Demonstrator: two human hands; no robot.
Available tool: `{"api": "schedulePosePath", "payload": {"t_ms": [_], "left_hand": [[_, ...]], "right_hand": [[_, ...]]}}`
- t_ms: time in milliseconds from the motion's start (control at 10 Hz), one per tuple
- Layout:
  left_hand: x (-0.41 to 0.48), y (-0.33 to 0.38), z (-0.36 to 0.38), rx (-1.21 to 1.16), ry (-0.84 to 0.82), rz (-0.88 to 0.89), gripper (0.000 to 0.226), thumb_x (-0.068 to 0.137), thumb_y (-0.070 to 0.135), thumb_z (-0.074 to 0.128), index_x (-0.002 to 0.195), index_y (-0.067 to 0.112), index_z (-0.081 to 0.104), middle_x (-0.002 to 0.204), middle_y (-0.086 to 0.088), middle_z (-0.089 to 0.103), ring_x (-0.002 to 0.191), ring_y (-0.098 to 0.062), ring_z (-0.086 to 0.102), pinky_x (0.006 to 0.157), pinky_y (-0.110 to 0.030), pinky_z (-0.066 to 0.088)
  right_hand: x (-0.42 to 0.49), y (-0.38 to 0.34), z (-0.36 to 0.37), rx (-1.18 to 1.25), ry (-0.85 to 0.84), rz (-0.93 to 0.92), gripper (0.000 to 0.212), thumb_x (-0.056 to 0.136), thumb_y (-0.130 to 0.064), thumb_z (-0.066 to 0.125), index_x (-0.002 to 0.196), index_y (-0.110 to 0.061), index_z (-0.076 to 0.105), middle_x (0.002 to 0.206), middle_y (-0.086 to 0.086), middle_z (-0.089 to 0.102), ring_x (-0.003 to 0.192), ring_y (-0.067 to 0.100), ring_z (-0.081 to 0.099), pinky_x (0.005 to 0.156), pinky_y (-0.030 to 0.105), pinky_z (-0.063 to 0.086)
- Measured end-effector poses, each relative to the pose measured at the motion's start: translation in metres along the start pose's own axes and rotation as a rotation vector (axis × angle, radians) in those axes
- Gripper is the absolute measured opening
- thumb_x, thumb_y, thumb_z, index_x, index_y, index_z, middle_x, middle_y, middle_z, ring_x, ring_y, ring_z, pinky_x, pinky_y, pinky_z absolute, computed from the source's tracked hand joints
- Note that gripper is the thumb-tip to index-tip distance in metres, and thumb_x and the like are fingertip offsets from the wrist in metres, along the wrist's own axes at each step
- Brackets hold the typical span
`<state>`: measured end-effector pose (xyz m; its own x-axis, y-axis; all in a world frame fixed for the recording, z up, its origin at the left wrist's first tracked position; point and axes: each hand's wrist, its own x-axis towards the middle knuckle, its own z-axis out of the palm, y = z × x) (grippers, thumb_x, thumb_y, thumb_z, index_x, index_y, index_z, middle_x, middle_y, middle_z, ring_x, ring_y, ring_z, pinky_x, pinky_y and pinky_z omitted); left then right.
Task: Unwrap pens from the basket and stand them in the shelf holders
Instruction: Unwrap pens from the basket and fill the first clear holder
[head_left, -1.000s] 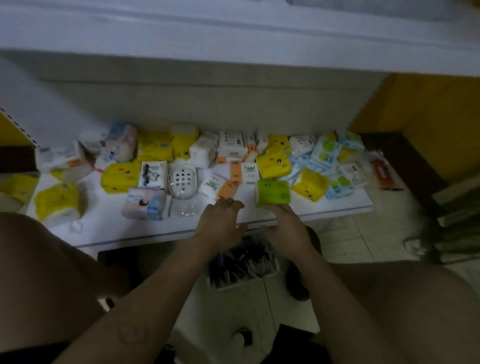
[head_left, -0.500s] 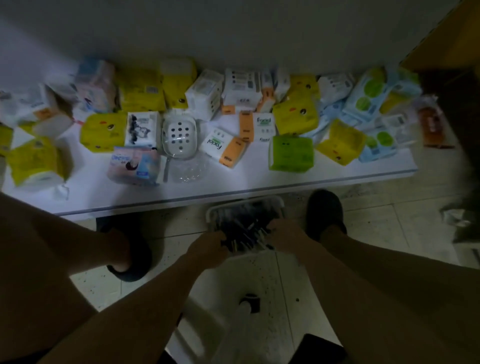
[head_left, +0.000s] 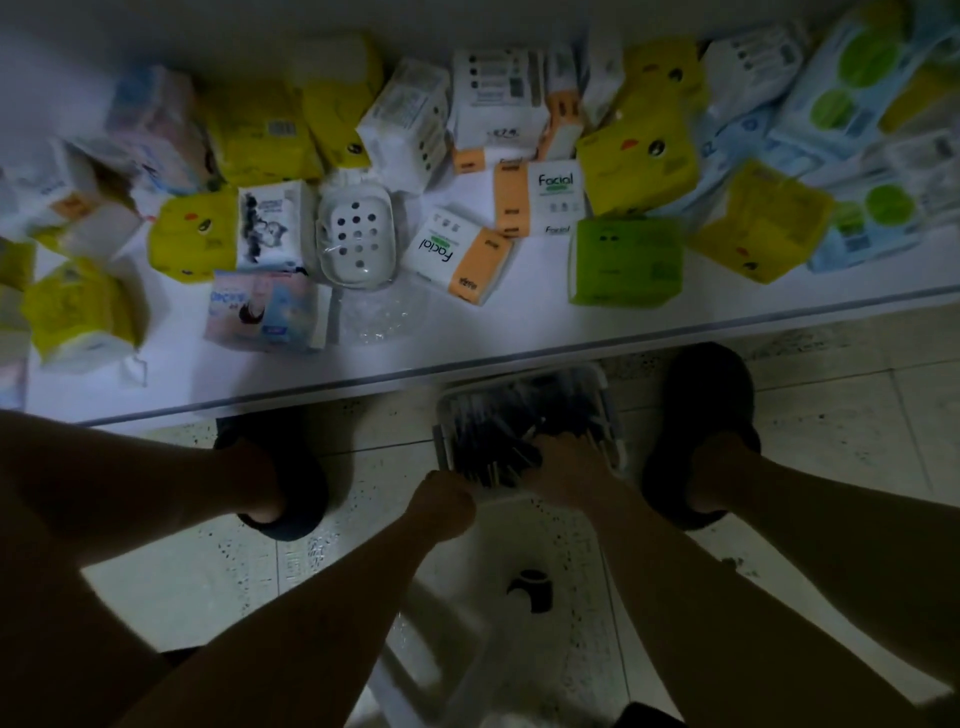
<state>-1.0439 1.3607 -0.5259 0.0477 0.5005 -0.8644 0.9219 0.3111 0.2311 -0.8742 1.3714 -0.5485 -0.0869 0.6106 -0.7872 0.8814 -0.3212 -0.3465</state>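
Dim tiled floor (head_left: 831, 415) below, and the white shelf (head_left: 260, 374) edge cuts across mid-frame. One basket (head_left: 612, 421) sits half under it at centre-right, with bare tile to its left. The right hand (head_left: 563, 467) is down among the pens (head_left: 498, 431), fingers buried, so I can't tell the grip. The left hand (head_left: 444, 499) is curled at the near-left corner, hold unclear. Two slippers (head_left: 701, 405) flank the basket.
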Motion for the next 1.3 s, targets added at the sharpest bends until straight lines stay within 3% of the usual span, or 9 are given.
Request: {"api": "schedulePosePath", "payload": {"t_ms": [300,500,600,700,800,900,1000,1100,1300], "left_hand": [[0.014,-0.006,0.003,0.039,0.024,0.016,0.035,0.096,0.021,0.048,0.126,0.007,0.057,0.135,-0.015,0.05,0.122,-0.028,0.049,0.1,-0.029,0.039],[0.022,-0.001,0.003,0.15,-0.019,0.063,0.033,0.097,0.019,0.045,0.122,0.0,0.056,0.129,-0.018,0.05,0.12,-0.03,0.048,0.098,-0.029,0.038],[0.024,0.0,0.001,0.143,-0.002,0.059,0.046,0.095,0.018,0.049,0.139,0.004,0.041,0.145,-0.019,0.024,0.116,-0.029,0.049,0.095,-0.028,0.045],[0.025,0.0,0.004,0.178,0.001,0.074,0.051,0.093,0.022,0.051,0.141,0.01,0.04,0.146,-0.016,0.028,0.107,-0.025,0.056,0.084,-0.027,0.052],[0.022,0.0,0.005,0.14,0.051,0.03,0.039,0.093,0.023,0.052,0.128,0.009,0.053,0.125,-0.012,0.055,0.094,-0.019,0.06,0.073,-0.026,0.052],[0.016,0.0,-0.003,0.061,0.142,0.036,0.023,0.092,0.02,0.051,0.094,0.005,0.067,0.091,-0.01,0.067,0.076,-0.019,0.064,0.071,-0.03,0.056],[0.002,0.003,-0.021,-0.063,0.122,0.021,0.024,0.09,0.028,0.06,0.092,0.005,0.067,0.084,-0.008,0.066,0.078,-0.02,0.065,0.075,-0.031,0.056],[-0.018,0.006,-0.042,-0.123,0.114,0.022,0.04,0.086,0.034,0.067,0.107,0.0,0.063,0.101,-0.015,0.066,0.093,-0.027,0.065,0.082,-0.034,0.055],[-0.064,0.002,-0.069,-0.349,0.167,0.116,0.029,0.096,0.034,0.054,0.105,0.007,0.057,0.074,-0.007,0.068,0.053,-0.012,0.058,0.05,-0.023,0.046]], "right_hand": [[-0.005,0.006,0.0,-0.009,0.046,-0.001,0.046,0.093,-0.039,0.051,0.131,-0.014,0.055,0.128,0.013,0.057,0.118,0.033,0.052,0.099,0.042,0.045],[-0.014,0.004,-0.008,0.215,0.128,0.07,0.018,0.089,-0.022,0.059,0.086,-0.007,0.07,0.079,0.005,0.063,0.067,0.017,0.056,0.055,0.023,0.039],[-0.025,-0.001,-0.017,0.332,0.195,0.043,0.025,0.089,-0.014,0.059,0.066,-0.011,0.066,0.063,0.006,0.058,0.055,0.014,0.047,0.052,0.023,0.039],[-0.032,-0.001,-0.021,0.426,0.258,0.006,0.017,0.088,-0.014,0.063,0.08,-0.007,0.076,0.079,0.012,0.07,0.068,0.022,0.059,0.066,0.031,0.051],[-0.037,0.002,-0.023,0.466,0.298,0.019,0.016,0.09,-0.014,0.064,0.1,-0.01,0.076,0.097,0.004,0.072,0.085,0.017,0.064,0.08,0.027,0.052],[-0.039,0.005,-0.027,0.508,0.321,0.067,0.017,0.088,-0.013,0.067,0.104,-0.011,0.073,0.098,0.002,0.07,0.088,0.015,0.064,0.082,0.027,0.054],[-0.036,0.006,-0.028,0.627,0.294,0.171,0.03,0.08,-0.006,0.071,0.108,-0.012,0.061,0.102,0.006,0.064,0.092,0.021,0.062,0.081,0.034,0.056],[-0.033,0.002,-0.029,0.585,0.194,0.181,0.04,0.083,-0.005,0.065,0.121,-0.01,0.056,0.113,0.016,0.062,0.101,0.034,0.062,0.089,0.049,0.053],[-0.057,-0.026,-0.032,0.439,0.149,0.044,0.029,0.097,-0.02,0.049,0.116,0.0,0.058,0.104,0.024,0.063,0.095,0.039,0.063,0.085,0.053,0.053]]}}
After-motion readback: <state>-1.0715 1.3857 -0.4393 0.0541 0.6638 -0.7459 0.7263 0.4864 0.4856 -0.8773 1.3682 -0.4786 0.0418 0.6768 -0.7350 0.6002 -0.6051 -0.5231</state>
